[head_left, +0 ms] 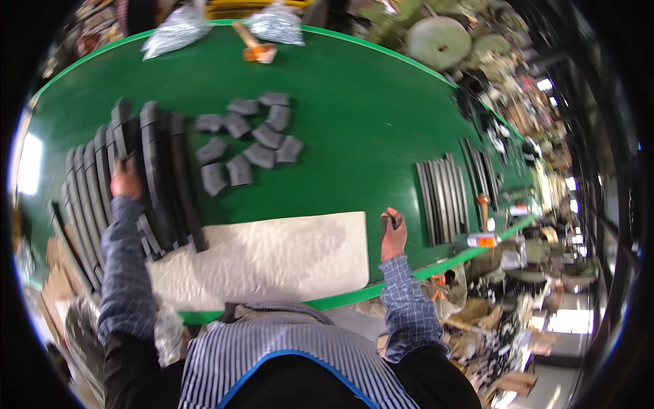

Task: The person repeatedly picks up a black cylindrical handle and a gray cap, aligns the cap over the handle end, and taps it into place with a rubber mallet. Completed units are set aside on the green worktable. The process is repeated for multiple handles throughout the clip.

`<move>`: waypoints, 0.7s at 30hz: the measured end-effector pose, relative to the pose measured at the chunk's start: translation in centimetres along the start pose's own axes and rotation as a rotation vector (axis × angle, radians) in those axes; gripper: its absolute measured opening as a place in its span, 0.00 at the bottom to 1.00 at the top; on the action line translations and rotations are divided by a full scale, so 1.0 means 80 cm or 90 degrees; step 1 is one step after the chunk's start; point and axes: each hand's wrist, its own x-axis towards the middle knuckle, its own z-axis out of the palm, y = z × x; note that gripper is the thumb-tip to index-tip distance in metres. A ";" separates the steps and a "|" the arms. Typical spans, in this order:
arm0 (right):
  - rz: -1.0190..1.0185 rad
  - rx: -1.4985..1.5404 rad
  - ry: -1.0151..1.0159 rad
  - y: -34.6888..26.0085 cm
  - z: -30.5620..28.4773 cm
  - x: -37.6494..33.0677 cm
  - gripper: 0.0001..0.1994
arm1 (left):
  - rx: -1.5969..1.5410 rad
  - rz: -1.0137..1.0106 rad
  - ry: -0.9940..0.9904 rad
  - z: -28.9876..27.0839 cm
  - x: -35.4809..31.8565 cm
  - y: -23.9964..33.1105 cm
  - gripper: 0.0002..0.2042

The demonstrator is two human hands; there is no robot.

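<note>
My hands are well apart. At 9 o'clock, my left hand (126, 183) is on the long strips (148, 136); it's blurry, so I can't tell if it grips one. At 4 o'clock, my right hand (394, 236) is curled up, and I can't tell if something is in it. Some long strips seem to have end bits (122, 111) on, so I guess those are done. The loose bits (260, 155) at 11 o'clock look left to do. The table (354, 123) has open room at 1 o'clock. The mat (286, 249) lies by its near edge at 7 o'clock.

Forearms (128, 262) apart, right grip (393, 233) curled
</note>
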 end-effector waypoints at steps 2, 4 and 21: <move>-0.014 -0.182 0.082 0.059 -0.069 0.063 0.12 | -0.397 -0.206 -0.006 0.030 0.002 -0.023 0.28; -0.044 -0.433 0.136 0.094 -0.119 0.117 0.16 | -0.303 -0.283 -0.043 0.033 -0.010 -0.035 0.28; -0.502 -0.605 -0.437 -0.084 0.013 0.043 0.22 | -0.690 0.467 -0.032 -0.386 -0.170 0.358 0.35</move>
